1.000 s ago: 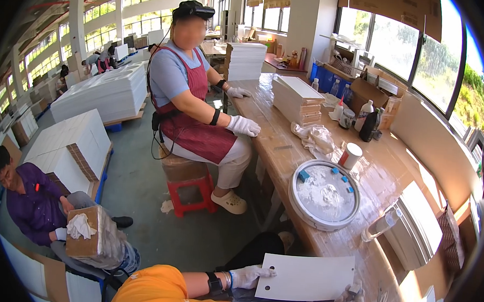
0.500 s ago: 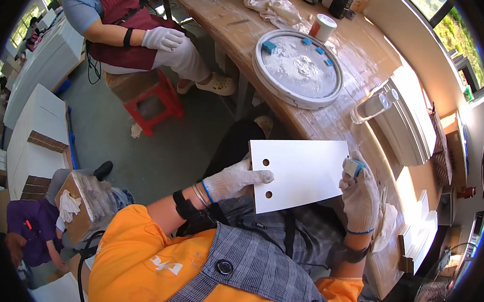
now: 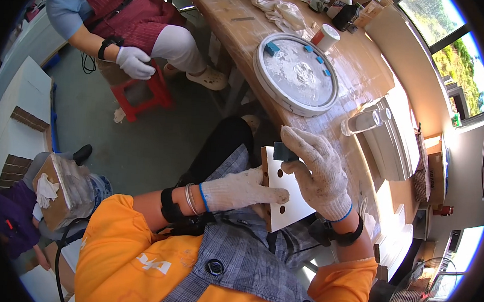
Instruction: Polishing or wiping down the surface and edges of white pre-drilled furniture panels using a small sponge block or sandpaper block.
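A white rectangular board (image 3: 294, 210) with brown cut edges and a few round holes is tilted over my lap. My left hand (image 3: 242, 192), in an off-white knit glove, grips its left end, thumb on the white face and the other fingers hidden behind. My right hand (image 3: 320, 174), gloved too, is at the far end of that edge. Its thumb and fingers are closed on a small dark blue-green block (image 3: 283, 151), which appears to touch the board's far left corner. Part of the board lies hidden under the right hand.
On the wooden table (image 3: 227, 19) lies a round tray (image 3: 304, 111) with white paste and several blue blocks. Beside it are a red-and-white tub (image 3: 325, 37), a clear glass (image 3: 361, 123) and stacked white boards (image 3: 390, 150). A co-worker's gloved hand (image 3: 135, 63) shows near a red stool (image 3: 146, 98).
My right hand has brought the block from the board's right end across to its left end. The board has turned and tilted in my left hand. The co-worker's hand has lowered.
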The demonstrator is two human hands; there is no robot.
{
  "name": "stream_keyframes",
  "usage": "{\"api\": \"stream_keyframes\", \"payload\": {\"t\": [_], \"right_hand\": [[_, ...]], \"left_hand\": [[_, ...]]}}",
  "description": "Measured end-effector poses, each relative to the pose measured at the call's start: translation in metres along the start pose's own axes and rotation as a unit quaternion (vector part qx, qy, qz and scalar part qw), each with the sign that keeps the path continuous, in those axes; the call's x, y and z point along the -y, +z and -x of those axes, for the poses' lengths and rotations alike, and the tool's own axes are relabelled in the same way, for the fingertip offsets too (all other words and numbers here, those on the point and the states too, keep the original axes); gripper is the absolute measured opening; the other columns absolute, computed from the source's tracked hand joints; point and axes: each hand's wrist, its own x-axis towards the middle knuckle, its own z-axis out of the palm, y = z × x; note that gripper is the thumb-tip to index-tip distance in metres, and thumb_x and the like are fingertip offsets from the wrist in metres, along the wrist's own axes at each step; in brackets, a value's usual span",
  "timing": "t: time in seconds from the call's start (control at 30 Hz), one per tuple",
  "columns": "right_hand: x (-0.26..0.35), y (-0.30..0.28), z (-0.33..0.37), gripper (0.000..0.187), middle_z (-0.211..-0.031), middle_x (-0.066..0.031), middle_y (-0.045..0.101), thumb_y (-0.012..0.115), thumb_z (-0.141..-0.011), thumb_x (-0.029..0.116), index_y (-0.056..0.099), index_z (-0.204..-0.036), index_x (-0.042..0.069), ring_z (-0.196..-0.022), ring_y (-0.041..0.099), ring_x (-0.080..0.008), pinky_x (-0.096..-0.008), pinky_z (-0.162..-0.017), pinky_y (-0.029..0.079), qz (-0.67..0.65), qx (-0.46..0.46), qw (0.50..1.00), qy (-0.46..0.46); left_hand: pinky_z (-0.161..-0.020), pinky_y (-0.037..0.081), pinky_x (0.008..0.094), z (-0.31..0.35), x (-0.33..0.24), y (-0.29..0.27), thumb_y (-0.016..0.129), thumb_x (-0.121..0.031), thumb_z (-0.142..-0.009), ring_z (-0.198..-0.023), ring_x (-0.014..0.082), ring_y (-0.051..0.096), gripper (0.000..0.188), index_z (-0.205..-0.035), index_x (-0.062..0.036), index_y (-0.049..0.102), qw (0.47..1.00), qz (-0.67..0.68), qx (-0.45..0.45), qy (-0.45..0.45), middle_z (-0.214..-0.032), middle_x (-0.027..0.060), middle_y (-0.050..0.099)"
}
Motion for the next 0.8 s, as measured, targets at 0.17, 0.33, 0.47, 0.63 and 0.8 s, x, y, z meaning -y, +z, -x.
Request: {"api": "stream_keyframes", "payload": {"t": [0.17, 0.33, 0.47, 0.63, 0.8], "right_hand": [[-0.004, 0.004, -0.007, 0.066, -0.115, -0.0168, 0.057, 0.064, -0.067, -0.008, 0.047, -0.129, 0.006, -0.094, 0.058, -0.0366, -0.0417, -0.079, 0.049, 0.027, 0.036, 0.998, -0.034], [-0.003, 0.005, -0.014, 0.061, -0.115, -0.0151, 0.057, 0.067, -0.068, -0.001, 0.048, -0.127, 0.003, -0.093, 0.058, -0.0348, -0.0415, -0.079, 0.048, 0.075, 0.054, 0.994, -0.049], [-0.001, 0.004, -0.011, 0.06, -0.115, -0.0145, 0.057, 0.068, -0.069, 0.002, 0.048, -0.127, 0.003, -0.094, 0.058, -0.0338, -0.042, -0.081, 0.047, 0.092, 0.034, 0.994, -0.048], [0.005, 0.003, -0.008, 0.058, -0.117, -0.0132, 0.056, 0.069, -0.069, 0.005, 0.051, -0.125, 0.004, -0.097, 0.058, -0.0323, -0.0412, -0.082, 0.048, 0.113, 0.069, 0.99, -0.042], [0.008, 0.002, -0.009, 0.057, -0.116, -0.0121, 0.056, 0.069, -0.069, 0.006, 0.052, -0.123, 0.003, -0.096, 0.058, -0.0309, -0.0404, -0.082, 0.048, 0.145, 0.058, 0.986, -0.051]], "left_hand": [[-0.075, 0.056, 0.0295, -0.001, -0.001, 0.0, 0.061, -0.024, -0.09, -0.091, 0.0203, 0.066, 0.047, -0.125, 0.0007, 0.042, 0.999, -0.041, 0.002, 0.025, -0.104, 0.0124, 0.063], [-0.075, 0.056, 0.0292, -0.003, -0.001, -0.003, 0.061, -0.028, -0.09, -0.09, 0.0203, 0.066, 0.049, -0.125, 0.0006, 0.043, 0.993, -0.114, -0.002, 0.013, -0.104, 0.0124, 0.063], [-0.076, 0.055, 0.0279, -0.001, -0.005, 0.0, 0.062, -0.033, -0.089, -0.089, 0.02, 0.066, 0.052, -0.124, 0.0022, 0.044, 0.992, -0.128, -0.013, 0.007, -0.105, 0.013, 0.063], [-0.075, 0.055, 0.0271, 0.001, -0.005, 0.0, 0.062, -0.034, -0.088, -0.088, 0.0194, 0.067, 0.053, -0.122, 0.0035, 0.045, 0.992, -0.125, -0.01, -0.021, -0.104, 0.013, 0.064], [-0.075, 0.055, 0.0271, 0.003, -0.006, 0.004, 0.062, -0.034, -0.089, -0.085, 0.0194, 0.067, 0.051, -0.12, 0.0038, 0.047, 0.994, -0.112, -0.008, 0.014, -0.102, 0.0127, 0.065]]}}
